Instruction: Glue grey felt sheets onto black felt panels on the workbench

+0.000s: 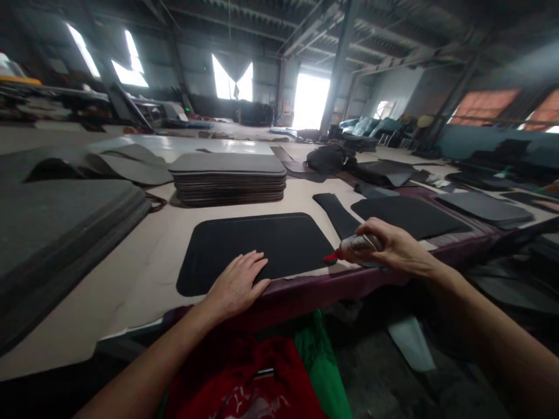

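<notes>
A black mat (262,244) with rounded corners lies flat near the front edge of the beige table (144,273). My left hand (238,285) rests palm down on the mat's near edge, fingers stretched out. My right hand (388,244) is wrapped round a glue bottle (356,245) with a red nozzle. The nozzle tip points left and sits at the mat's near right corner.
A tall stack of grey mats (229,177) stands behind the black mat. A thick grey pile (56,233) fills the left. A narrow black strip (340,215) and more black sheets (402,215) lie to the right. Red and green cloth (271,372) hangs below the table edge.
</notes>
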The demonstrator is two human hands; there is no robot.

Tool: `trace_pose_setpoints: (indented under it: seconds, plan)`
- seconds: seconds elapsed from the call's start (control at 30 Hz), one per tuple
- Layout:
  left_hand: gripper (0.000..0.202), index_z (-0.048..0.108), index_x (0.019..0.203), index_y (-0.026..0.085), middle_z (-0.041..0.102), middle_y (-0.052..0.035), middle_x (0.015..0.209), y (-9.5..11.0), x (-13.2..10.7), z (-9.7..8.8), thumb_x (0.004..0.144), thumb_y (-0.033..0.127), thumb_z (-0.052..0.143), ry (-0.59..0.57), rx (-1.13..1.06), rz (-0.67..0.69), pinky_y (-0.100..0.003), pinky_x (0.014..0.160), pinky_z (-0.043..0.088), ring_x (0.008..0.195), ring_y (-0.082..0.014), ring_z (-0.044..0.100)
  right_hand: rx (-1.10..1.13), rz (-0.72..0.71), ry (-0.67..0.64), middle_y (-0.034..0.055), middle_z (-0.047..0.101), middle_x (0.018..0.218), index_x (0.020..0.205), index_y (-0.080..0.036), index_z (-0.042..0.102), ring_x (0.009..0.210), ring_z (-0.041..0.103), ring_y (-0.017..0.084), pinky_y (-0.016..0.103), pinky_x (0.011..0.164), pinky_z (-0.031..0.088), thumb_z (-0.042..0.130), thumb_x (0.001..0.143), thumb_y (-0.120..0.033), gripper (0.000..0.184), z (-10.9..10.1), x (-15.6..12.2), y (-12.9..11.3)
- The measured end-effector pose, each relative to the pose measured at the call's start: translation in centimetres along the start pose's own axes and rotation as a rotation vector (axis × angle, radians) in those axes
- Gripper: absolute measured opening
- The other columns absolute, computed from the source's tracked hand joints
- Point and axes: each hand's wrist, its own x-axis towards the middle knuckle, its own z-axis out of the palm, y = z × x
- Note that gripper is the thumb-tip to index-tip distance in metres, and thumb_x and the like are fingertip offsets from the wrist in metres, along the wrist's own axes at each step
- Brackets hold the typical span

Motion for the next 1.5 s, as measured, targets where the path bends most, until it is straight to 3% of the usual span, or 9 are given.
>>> trace_pose_setpoints:
  seconds: [0.27,0.43,0.63,0.77,0.87,1.1,1.27,1.5]
  plan:
    - [0.052,0.053,0.139,0.016,0.051,-0.0135,0.150,-0.6,0.0,0.0,0.099,0.048,0.044,0.015,-0.157,-0.008,-0.052,0.123,0.029,0.144,-0.0284,0.041,0.162,-0.026,-0.083,0.0007,0.061,0.093,0.101,-0.024,0.061,0.081,0.059,0.020,0.030,0.069,0.046,0.075,0.078,-0.048,0.037,1.9,2.5,-2.2]
    - [0.051,0.053,0.139,0.016,0.055,-0.0112,0.145,-1.2,-0.2,-2.2,0.101,0.045,0.034,0.059,-0.343,-0.060,-0.041,0.116,0.041,0.134,-0.0240,0.052,0.252,-0.095,-0.144,0.0009,0.061,0.092,0.106,-0.023,0.059,0.081,0.058,0.020,0.029,0.066,0.044,0.074,0.078,-0.047,0.039,3.9,4.5,-4.2]
    - [0.045,0.059,0.131,0.019,0.062,-0.0074,0.137,-6.2,-3.3,-6.0,0.097,0.040,0.039,0.246,-0.392,-0.257,-0.042,0.116,0.041,0.128,-0.0243,0.056,0.231,-0.204,-0.152,0.0036,0.061,0.093,0.100,-0.021,0.060,0.080,0.057,0.021,0.030,0.066,0.043,0.073,0.078,-0.045,0.035,5.8,7.0,-7.0]
    - [0.043,0.063,0.125,0.018,0.068,-0.0086,0.127,-10.0,-6.3,-6.1,0.094,0.034,0.038,0.276,-0.329,-0.382,-0.044,0.112,0.045,0.119,-0.0245,0.062,0.269,-0.279,-0.181,0.0035,0.062,0.094,0.100,-0.022,0.060,0.081,0.058,0.021,0.030,0.067,0.043,0.072,0.078,-0.044,0.033,7.3,8.5,-9.1]
    - [0.043,0.063,0.125,0.017,0.070,-0.0082,0.123,-11.4,-7.7,-5.4,0.094,0.032,0.037,0.275,-0.318,-0.396,-0.043,0.110,0.047,0.117,-0.0230,0.064,0.290,-0.300,-0.204,0.0026,0.063,0.094,0.101,-0.023,0.060,0.081,0.058,0.021,0.030,0.067,0.044,0.074,0.078,-0.044,0.034,8.7,9.5,-10.8]
    - [0.043,0.058,0.131,0.017,0.071,-0.0077,0.122,-11.5,-8.2,-4.7,0.098,0.031,0.034,0.320,-0.342,-0.378,-0.041,0.111,0.047,0.118,-0.0203,0.063,0.361,-0.390,-0.268,-0.0004,0.062,0.092,0.102,-0.024,0.059,0.080,0.058,0.019,0.029,0.067,0.042,0.076,0.079,-0.044,0.035,11.5,11.7,-14.5]
    - [0.045,0.052,0.138,0.015,0.068,-0.0102,0.125,-11.3,-8.3,-4.7,0.098,0.028,0.034,0.352,-0.341,-0.365,-0.041,0.109,0.049,0.115,-0.0205,0.065,0.350,-0.472,-0.236,0.0011,0.062,0.099,0.102,-0.024,0.059,0.085,0.058,0.020,0.030,0.072,0.043,0.077,0.080,-0.043,0.035,13.1,12.8,-16.8]
    - [0.048,0.046,0.141,0.017,0.064,-0.0102,0.127,-11.4,-8.4,-4.4,0.095,0.018,0.035,0.362,-0.276,-0.363,-0.037,0.103,0.052,0.110,-0.0177,0.065,0.333,-0.504,-0.127,0.0026,0.062,0.102,0.105,-0.022,0.060,0.089,0.059,0.021,0.032,0.076,0.044,0.078,0.081,-0.041,0.035,14.9,14.4,-17.2]
